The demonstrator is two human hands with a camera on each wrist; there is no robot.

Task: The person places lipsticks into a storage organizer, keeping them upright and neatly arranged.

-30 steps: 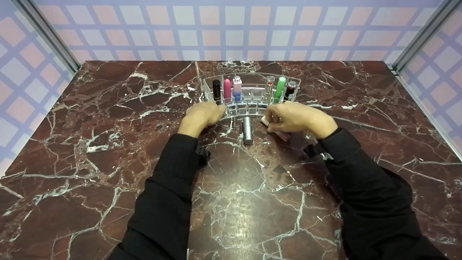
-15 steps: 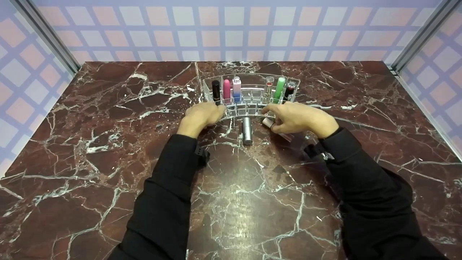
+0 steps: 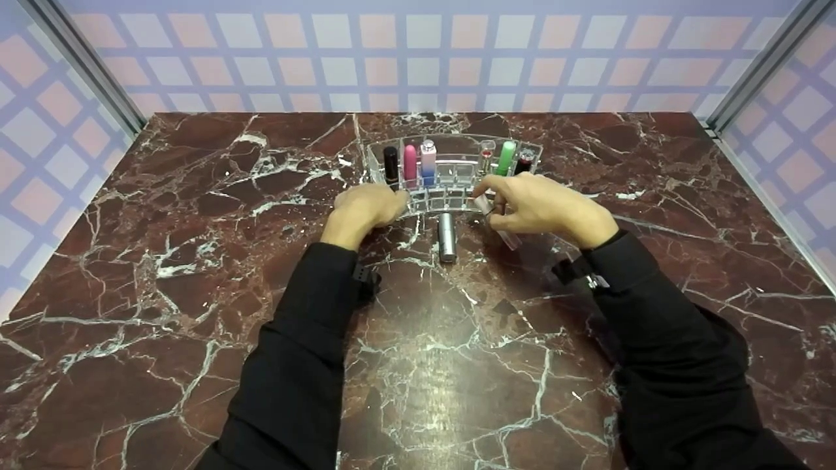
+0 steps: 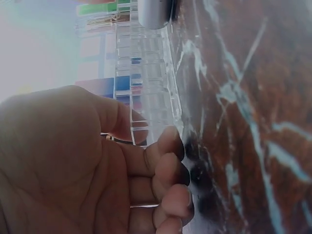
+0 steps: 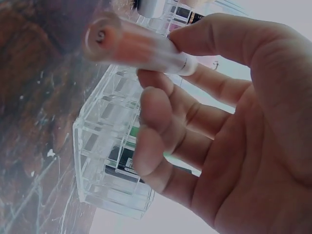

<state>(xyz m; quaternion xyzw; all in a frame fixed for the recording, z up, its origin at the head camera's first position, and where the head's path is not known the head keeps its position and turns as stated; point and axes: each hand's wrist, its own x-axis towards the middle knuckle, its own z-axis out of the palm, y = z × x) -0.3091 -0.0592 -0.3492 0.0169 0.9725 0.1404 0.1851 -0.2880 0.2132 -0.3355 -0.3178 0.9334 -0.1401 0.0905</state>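
Note:
In the head view, a clear curved lipstick organizer [image 3: 436, 203] stands toward the back of the table. My left hand [image 3: 366, 207] grips its left front end; in the left wrist view, thumb and fingers [image 4: 176, 201] bend around its clear corner. My right hand [image 3: 545, 207] pinches a lipstick tube [image 5: 139, 46] between thumb and fingers, close to the organizer's right front. The tube has a see-through pinkish end and a pale end, and is held tilted. On the table before the organizer lies a silver lipstick [image 3: 447, 237], touching neither hand.
The organizer's back row holds upright lipsticks: black [image 3: 390, 164], pink [image 3: 410, 163], pink-and-blue [image 3: 428, 162], clear-and-gold [image 3: 486, 156], green [image 3: 506, 158], and a dark one [image 3: 524, 162] partly hidden by my right hand. Checkered panels [image 3: 418, 59] enclose the marbled table [image 3: 196, 294].
My right hand has taken hold of the tube that lay on the table and raised it slightly toward the organizer. My left hand and the silver lipstick have stayed put.

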